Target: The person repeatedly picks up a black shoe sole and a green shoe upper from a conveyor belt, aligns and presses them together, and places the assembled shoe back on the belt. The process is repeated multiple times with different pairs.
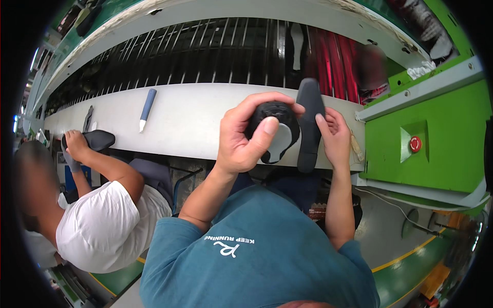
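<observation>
My left hand point(237, 134) is wrapped round a black shoe upper point(267, 112), thumb on top, fingers over its far side. A pale grey patch point(282, 139) shows on the upper's underside. Just to its right, a long dark grey shoe sole point(309, 131) stands lengthwise, its toe end pointing away from me. My right hand point(336, 136) grips that sole by its right edge, the thumb against its face and the other fingers curled. Upper and sole are side by side over the near edge of the white bench; whether they touch, I cannot tell.
A blue-handled brush or knife point(148, 110) lies on the white bench point(190, 118). Beyond runs a conveyor of metal rods point(205, 51), carrying a sole-shaped piece point(297, 43). A green machine point(447, 123) with a red button point(415, 144) stands right. At left, a co-worker point(105, 220) handles a dark sole point(100, 139).
</observation>
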The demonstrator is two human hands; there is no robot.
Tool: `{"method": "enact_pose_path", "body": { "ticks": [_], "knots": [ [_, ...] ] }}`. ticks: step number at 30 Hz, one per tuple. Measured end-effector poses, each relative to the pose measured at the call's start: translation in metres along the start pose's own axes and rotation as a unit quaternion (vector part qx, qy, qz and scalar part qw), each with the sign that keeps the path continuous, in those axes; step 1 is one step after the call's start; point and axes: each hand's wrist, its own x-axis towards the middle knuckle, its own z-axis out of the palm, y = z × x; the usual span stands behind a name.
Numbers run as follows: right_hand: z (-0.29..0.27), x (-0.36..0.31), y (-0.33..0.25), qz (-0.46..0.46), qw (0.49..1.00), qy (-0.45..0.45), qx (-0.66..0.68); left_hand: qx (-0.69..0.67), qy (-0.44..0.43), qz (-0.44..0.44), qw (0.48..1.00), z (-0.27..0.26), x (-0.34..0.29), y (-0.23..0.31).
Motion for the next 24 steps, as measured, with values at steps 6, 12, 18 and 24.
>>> {"method": "enact_pose_path", "body": {
  "ticks": [6,12,18,24],
  "knots": [
    [-0.073,-0.017,0.055,-0.150,0.850,0.179,-0.472,0.028,-0.016,0.019,0.999,-0.005,-0.001,-0.003],
    [-0.095,-0.027,0.076,-0.123,0.863,0.146,-0.468,0.032,-0.026,0.024,0.999,0.004,0.003,-0.007],
    [-0.086,-0.012,0.042,-0.101,0.982,0.113,-0.109,0.063,-0.053,0.047,0.995,0.013,0.000,-0.010],
    [-0.050,-0.030,-0.150,-0.267,0.921,-0.037,0.281,0.073,-0.056,0.054,0.994,0.018,0.004,-0.011]
  ]
}}
